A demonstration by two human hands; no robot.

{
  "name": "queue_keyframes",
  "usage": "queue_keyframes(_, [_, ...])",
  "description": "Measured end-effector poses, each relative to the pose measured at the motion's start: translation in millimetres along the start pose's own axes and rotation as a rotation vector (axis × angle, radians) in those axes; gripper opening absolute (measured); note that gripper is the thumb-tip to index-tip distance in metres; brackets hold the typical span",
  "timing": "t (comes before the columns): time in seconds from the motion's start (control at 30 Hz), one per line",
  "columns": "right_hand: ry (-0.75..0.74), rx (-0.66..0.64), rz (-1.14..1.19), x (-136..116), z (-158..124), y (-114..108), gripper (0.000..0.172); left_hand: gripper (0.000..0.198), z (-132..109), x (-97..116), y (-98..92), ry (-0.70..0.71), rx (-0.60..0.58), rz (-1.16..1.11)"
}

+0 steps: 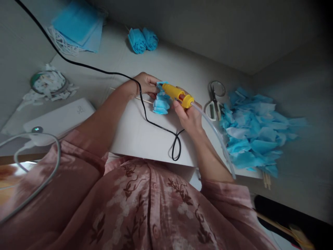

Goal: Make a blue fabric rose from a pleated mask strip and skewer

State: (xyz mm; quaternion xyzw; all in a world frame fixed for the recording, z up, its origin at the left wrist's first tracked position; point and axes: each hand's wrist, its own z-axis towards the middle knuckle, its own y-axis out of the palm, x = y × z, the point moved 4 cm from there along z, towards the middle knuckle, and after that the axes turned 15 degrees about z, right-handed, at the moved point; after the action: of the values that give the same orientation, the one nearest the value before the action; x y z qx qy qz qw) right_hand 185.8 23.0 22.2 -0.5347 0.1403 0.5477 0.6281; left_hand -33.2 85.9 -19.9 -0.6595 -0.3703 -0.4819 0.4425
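My right hand (190,113) is wrapped round a yellow hot glue gun (177,94), with a long clear glue stick (215,130) trailing out of its back end. The gun's nozzle points left, at the upper edge of a blue fabric flower (161,102). Closed on that flower's upper left side is my left hand (147,85); the fingertips are partly hidden. A thin wooden stick (145,100) runs from the flower toward the left, passing below my left hand. Whether glue is coming out is too small to tell.
A black cord (104,72) crosses my left wrist and loops near the table's front edge. Two finished blue roses (142,40) and stacked blue masks (78,26) lie at the back. Scissors (213,100) and cut blue pieces (256,128) lie right; a white power bank (61,118) and scraps (49,83) left.
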Motion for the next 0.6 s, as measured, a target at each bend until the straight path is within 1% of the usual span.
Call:
queue_keyframes(0.07, [0.012,-0.002,-0.021,1,0,1,0.055,0.028,-1,2,0.5,0.011,0.005,0.002])
queue_keyframes(0.2, [-0.004,0.02,-0.018,4,-1,2,0.055,0.02,-1,2,0.8,0.023,0.003,-0.011])
queue_keyframes(0.4, [0.029,0.051,-0.058,9,-3,0,0.048,0.028,0,0,-0.5,0.013,-0.006,-0.005])
queue_keyframes(0.5, [0.042,0.057,-0.073,10,-4,-2,0.046,0.027,1,0,-1.0,0.03,0.005,-0.004])
queue_keyframes(0.6, [0.065,0.058,-0.083,12,-4,-3,0.048,0.023,2,-1,-1.1,0.057,0.002,-0.019])
